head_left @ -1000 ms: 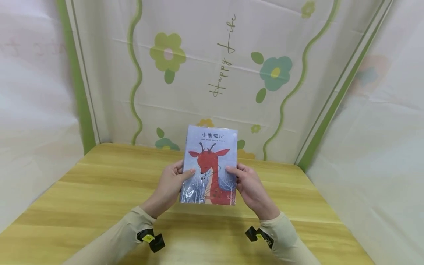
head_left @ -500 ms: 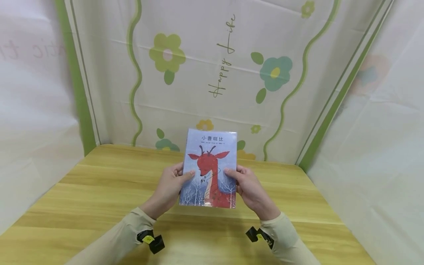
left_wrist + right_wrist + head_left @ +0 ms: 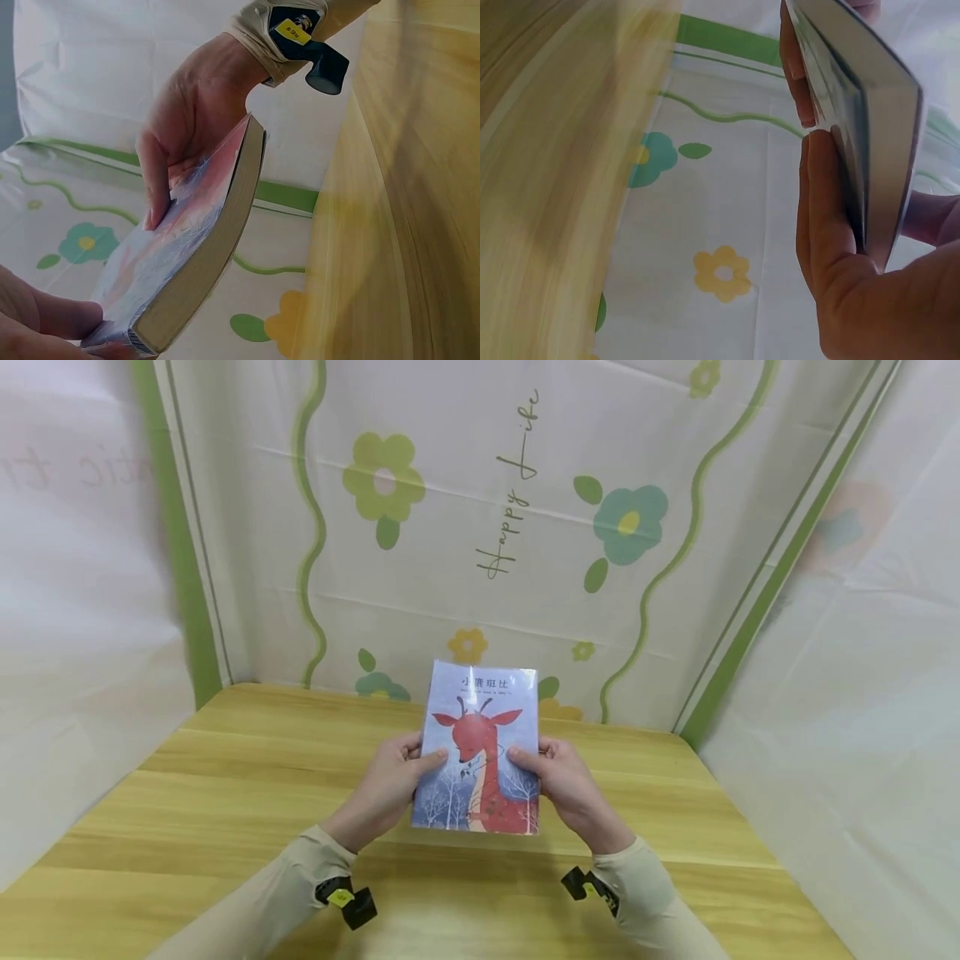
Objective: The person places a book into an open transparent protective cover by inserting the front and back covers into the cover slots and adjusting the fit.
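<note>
Above the middle of a yellow wooden table (image 3: 187, 793), walled by flowered plastic sheeting (image 3: 450, 527), you hold a book (image 3: 480, 752) with a red deer cover, raised off the surface. Your left hand (image 3: 390, 789) and right hand (image 3: 570, 789) each grip a side edge, thumbs pressed on the cover, fingers curled behind.
</note>
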Motion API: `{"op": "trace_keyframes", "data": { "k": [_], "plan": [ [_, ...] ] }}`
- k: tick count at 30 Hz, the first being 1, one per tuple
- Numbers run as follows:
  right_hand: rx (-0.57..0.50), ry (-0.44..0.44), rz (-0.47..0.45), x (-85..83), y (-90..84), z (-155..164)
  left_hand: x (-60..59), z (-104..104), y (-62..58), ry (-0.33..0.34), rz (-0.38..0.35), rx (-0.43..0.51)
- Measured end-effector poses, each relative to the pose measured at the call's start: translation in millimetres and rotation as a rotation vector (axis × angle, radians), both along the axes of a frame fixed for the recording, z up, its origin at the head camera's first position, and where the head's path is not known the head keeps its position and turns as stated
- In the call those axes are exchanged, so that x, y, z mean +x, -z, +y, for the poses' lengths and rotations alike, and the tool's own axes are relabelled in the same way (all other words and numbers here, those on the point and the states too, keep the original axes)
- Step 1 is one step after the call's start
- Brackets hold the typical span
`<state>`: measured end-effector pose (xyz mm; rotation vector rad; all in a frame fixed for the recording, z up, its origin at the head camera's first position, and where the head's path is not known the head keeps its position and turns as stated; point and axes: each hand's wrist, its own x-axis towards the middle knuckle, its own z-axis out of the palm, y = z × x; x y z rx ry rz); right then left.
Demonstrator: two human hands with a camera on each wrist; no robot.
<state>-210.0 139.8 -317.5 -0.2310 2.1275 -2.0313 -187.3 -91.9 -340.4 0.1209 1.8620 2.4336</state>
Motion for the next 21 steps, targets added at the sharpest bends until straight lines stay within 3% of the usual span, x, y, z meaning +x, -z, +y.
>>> {"op": "trace_keyframes", "data": {
  "k": [11,21],
  "plan": [
    [0.261,-0.002,0.106,-6.0,-0.9,2.4,0.9,0.8,-1.2,-0.014,0.002,-0.054],
    [0.345,-0.030,0.142,-9.0,6.5,4.9,-1.2,1.7,4.1,-0.049,-0.026,-0.163]
  ]
}}
